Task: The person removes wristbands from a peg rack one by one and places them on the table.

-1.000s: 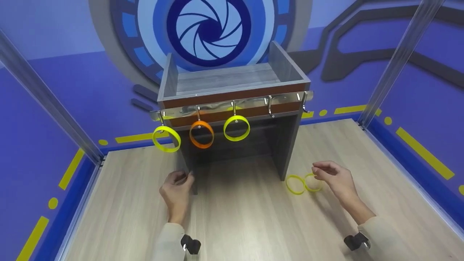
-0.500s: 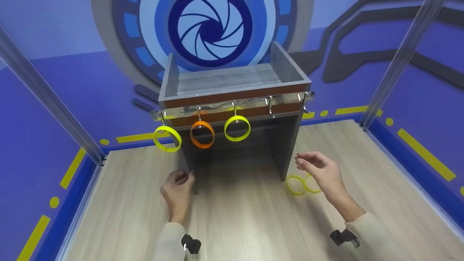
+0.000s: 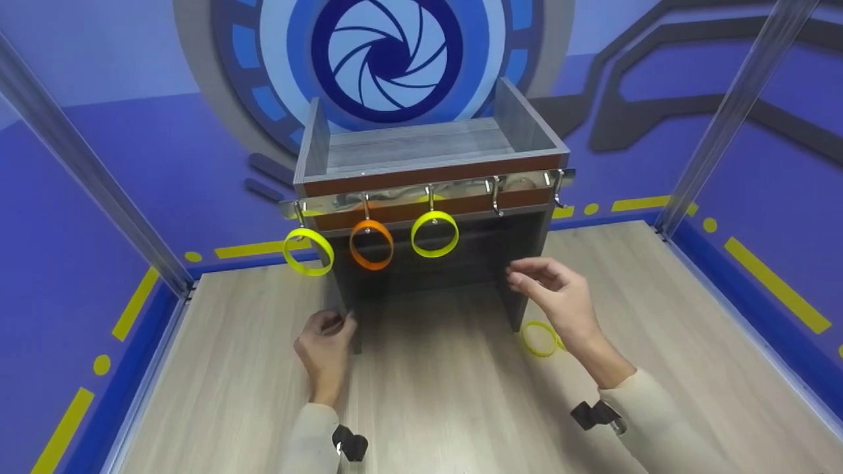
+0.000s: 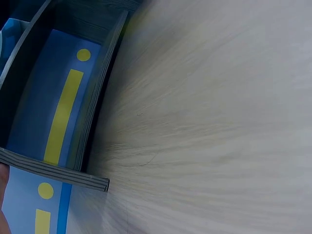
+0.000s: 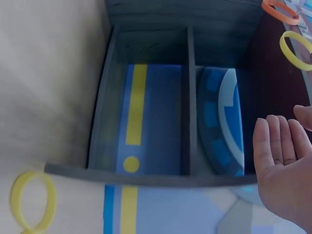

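In the head view my left hand (image 3: 324, 352) is at the lower left of a grey wooden shelf (image 3: 431, 161). Its curled fingers and thumb grip the front edge of the left side panel; the left wrist view shows only a sliver of this hand (image 4: 4, 195). My right hand (image 3: 560, 296), holding nothing, is raised before the right side panel, fingers extended and thumb apart in the right wrist view. A yellow ring (image 3: 308, 252), an orange ring (image 3: 371, 245) and another yellow ring (image 3: 435, 234) hang from the three left hooks of a metal rail (image 3: 402, 199).
Two bare hooks, including a right-hand hook (image 3: 496, 197), are on the rail. A yellow ring (image 3: 540, 339) lies on the wooden tabletop (image 3: 435, 408) by the right panel; a second ring there is mostly hidden behind my right hand. Blue printed walls (image 3: 99, 178) enclose the table.
My right hand has risen and moved left, from above the loose rings to in front of the right side panel. My left hand stays at the left panel, and the hanging rings are unchanged.
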A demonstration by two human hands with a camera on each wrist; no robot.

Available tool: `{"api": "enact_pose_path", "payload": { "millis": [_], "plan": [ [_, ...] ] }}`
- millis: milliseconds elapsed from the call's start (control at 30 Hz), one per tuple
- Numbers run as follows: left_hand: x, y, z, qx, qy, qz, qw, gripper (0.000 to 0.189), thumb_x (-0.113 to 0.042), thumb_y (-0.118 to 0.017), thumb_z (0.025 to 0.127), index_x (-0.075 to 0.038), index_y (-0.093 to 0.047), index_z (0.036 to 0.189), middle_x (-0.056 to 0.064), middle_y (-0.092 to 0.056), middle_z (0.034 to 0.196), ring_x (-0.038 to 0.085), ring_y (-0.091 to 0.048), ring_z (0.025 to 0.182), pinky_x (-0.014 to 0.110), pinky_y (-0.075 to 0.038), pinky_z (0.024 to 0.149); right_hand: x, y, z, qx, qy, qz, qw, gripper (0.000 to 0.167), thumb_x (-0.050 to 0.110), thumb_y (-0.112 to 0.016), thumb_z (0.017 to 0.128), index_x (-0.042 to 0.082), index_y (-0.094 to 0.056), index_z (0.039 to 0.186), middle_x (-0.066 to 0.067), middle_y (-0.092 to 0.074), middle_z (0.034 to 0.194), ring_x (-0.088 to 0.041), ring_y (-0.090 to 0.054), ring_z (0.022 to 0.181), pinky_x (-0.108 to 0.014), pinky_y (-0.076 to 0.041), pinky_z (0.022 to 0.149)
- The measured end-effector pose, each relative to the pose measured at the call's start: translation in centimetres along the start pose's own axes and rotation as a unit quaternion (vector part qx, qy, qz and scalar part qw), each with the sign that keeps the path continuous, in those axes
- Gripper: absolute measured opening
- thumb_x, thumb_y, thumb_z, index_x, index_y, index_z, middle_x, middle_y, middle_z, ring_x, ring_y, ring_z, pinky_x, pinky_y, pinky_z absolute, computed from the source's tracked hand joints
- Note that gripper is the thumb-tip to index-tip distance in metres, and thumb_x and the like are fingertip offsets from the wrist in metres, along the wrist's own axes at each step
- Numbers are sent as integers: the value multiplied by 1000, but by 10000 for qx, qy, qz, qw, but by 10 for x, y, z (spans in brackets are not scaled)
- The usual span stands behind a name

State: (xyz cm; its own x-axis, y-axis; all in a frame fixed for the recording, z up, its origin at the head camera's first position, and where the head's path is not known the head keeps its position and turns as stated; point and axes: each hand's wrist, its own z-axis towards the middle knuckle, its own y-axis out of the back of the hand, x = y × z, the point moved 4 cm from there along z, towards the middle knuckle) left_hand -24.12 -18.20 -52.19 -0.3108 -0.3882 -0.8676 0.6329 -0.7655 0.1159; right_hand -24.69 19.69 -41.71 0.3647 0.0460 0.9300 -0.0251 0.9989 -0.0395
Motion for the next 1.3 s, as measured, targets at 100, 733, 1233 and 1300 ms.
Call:
{"api": "enact_pose_path", "payload": {
  "millis": [100,733,1233,1300],
  "plan": [
    [0,0,-1,7,54,21,10000,14,-1,-88,81,-2,-75,87,8,-77,86,24,-76,77,13,-57,68,4,-9,4,33,90,152,9998,20,-7,-75,95,-12,-71,114,-25,-74,111,-28,-76,99,-37,-62,89],
    [-1,-1,-2,3,145,45,9999,15,0,-87,81,0,-76,91,11,-77,91,27,-77,81,13,-58,70,16,-47,21,206,121,662,9975,22,-7,-74,95,-8,-71,117,-22,-74,116,-30,-75,103,-42,-62,91],
    [0,0,-2,45,60,-9,10000,13,-1,-87,82,-1,-75,89,9,-77,89,26,-77,79,14,-58,68,20,-71,33,394,73,678,9969,27,3,-79,95,-2,-72,121,-19,-74,118,-38,-72,104,-41,-62,92],
    [0,0,-2,66,43,-78,9999,12,-1,-87,83,-1,-75,88,9,-77,88,25,-77,79,15,-58,67,21,-72,33,415,69,679,9968,28,3,-80,95,-2,-72,121,-18,-74,118,-39,-72,103,-41,-62,92]
  ]
}}
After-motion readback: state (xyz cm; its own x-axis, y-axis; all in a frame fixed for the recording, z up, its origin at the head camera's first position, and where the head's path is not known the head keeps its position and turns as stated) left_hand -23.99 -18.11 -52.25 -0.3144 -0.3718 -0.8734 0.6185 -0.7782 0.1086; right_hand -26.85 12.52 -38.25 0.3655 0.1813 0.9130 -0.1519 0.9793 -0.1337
